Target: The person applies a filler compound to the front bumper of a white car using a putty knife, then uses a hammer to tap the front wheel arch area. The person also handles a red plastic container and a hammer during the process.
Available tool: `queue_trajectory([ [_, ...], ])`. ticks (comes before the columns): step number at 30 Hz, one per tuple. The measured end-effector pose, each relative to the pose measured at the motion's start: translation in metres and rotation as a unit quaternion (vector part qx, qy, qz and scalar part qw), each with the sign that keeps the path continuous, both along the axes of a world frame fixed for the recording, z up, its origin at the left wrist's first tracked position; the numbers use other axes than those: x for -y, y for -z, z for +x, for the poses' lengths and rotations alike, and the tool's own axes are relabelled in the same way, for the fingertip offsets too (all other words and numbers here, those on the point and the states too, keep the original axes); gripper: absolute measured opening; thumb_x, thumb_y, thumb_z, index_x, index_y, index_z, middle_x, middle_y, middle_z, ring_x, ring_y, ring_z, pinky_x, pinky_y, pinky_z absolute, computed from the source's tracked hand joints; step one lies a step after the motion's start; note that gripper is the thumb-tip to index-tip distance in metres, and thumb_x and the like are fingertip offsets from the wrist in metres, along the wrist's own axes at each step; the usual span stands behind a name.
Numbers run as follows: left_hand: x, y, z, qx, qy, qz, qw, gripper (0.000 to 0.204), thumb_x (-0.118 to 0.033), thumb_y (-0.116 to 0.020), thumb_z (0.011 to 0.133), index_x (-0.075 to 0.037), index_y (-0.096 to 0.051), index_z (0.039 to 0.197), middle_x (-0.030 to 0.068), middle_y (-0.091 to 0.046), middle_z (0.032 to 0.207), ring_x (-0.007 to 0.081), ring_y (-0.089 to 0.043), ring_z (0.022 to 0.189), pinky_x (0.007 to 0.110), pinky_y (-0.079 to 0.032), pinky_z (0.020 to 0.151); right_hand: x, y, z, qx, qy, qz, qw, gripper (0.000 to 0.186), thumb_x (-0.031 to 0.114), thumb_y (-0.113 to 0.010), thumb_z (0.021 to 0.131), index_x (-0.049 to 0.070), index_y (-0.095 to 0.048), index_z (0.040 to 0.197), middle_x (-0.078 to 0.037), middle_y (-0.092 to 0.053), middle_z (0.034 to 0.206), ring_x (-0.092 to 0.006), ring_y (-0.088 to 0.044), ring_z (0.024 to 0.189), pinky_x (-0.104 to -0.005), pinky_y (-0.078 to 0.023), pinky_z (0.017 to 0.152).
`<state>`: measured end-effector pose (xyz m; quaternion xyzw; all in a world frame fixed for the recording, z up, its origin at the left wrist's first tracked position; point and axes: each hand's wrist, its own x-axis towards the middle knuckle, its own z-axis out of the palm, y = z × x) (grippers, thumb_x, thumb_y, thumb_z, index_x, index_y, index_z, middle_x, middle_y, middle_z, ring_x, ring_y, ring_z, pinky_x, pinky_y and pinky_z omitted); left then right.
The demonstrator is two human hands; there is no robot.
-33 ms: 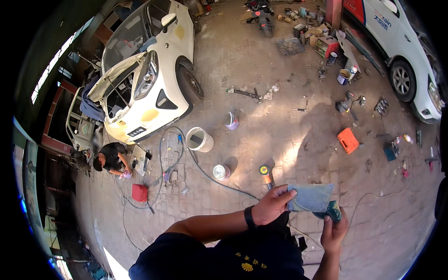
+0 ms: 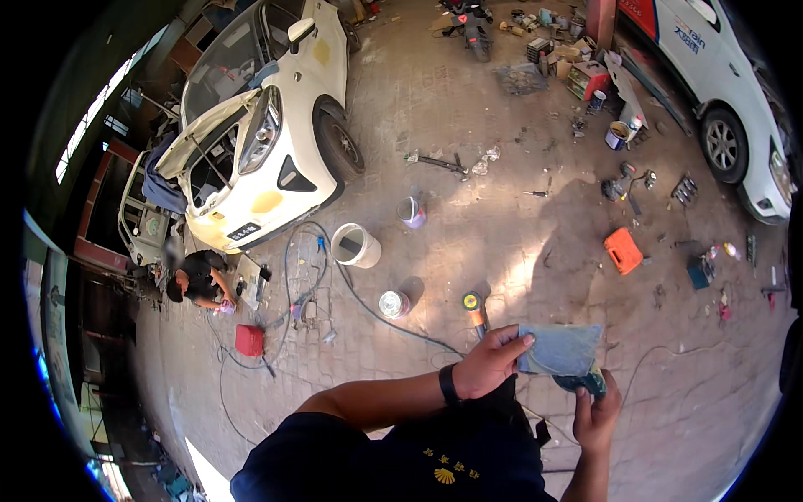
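Note:
My left hand (image 2: 489,364) grips a pale blue-grey rectangular sheet (image 2: 562,347) at its left edge, thumb on top. My right hand (image 2: 598,414) is closed round a dark green curved object (image 2: 575,385), which sits just under the sheet's lower right part and is partly hidden by it. On the paved floor beyond my hands lie an orange-and-black tool (image 2: 474,309) with a long handle and a small lidded can (image 2: 393,304).
A cream car (image 2: 293,201) with its hood raised stands left; a co-worker (image 2: 199,276) crouches beside it. A white car (image 2: 753,167) is at right. Buckets (image 2: 364,249), hoses (image 2: 381,322), a red container (image 2: 249,343), an orange case (image 2: 623,249) and scattered tools lie around.
The sheet and my left hand have shifted slightly up and right; the green object in my right hand now sits a little lower and more covered by the sheet.

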<state>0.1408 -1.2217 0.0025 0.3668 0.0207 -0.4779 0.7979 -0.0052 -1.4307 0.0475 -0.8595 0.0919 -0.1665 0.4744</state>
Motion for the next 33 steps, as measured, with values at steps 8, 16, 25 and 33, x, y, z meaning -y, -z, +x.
queue_trajectory([
  [8, 0.081, -0.040, 0.066, 0.044, -0.023, 0.048, 0.998, 0.032, -0.021, -0.052, 0.112, 0.001, -0.059, 0.135, 0.0064, -0.069, 0.124, 0.0144, -0.068, 0.113, 0.032, -0.057, 0.098, 0.099, 0.003, 0.081, 0.105, 0.091, 0.243, 0.960, 0.017, 0.012, -0.059, 0.105, -0.002, -0.064, 0.112, -0.007, -0.069, 0.108, -0.0133, -0.062, 0.096, -0.0298, -0.051, 0.088],
  [16, 0.132, -0.032, 0.111, 0.044, -0.187, 0.054, 0.980, 0.035, -0.022, -0.053, 0.111, 0.001, -0.058, 0.138, 0.0127, -0.068, 0.133, 0.0238, -0.064, 0.124, 0.044, -0.051, 0.108, 0.187, 0.006, 0.212, 0.034, -0.112, 0.186, 0.976, 0.013, 0.009, -0.068, 0.093, -0.001, -0.064, 0.101, -0.016, -0.061, 0.086, -0.0308, -0.061, 0.073, -0.0373, -0.048, 0.067],
  [25, 0.250, -0.066, 0.152, 0.054, -0.382, 0.110, 0.916, 0.030, -0.015, -0.050, 0.112, 0.002, -0.060, 0.134, 0.0133, -0.068, 0.131, 0.0237, -0.066, 0.121, 0.041, -0.052, 0.106, 0.296, 0.019, 0.337, 0.016, -0.343, 0.173, 0.923, 0.015, 0.009, -0.066, 0.099, -0.001, -0.066, 0.111, -0.013, -0.068, 0.095, -0.0241, -0.067, 0.083, -0.0330, -0.052, 0.075],
  [33, 0.302, -0.082, 0.180, 0.089, -0.412, 0.127, 0.898, 0.030, -0.016, -0.050, 0.112, 0.003, -0.061, 0.132, 0.0135, -0.069, 0.130, 0.0236, -0.066, 0.120, 0.039, -0.053, 0.106, 0.337, -0.010, 0.379, 0.048, -0.354, 0.204, 0.911, 0.019, 0.011, -0.061, 0.103, -0.004, -0.063, 0.114, -0.007, -0.071, 0.104, -0.0133, -0.065, 0.091, -0.0308, -0.052, 0.083],
])
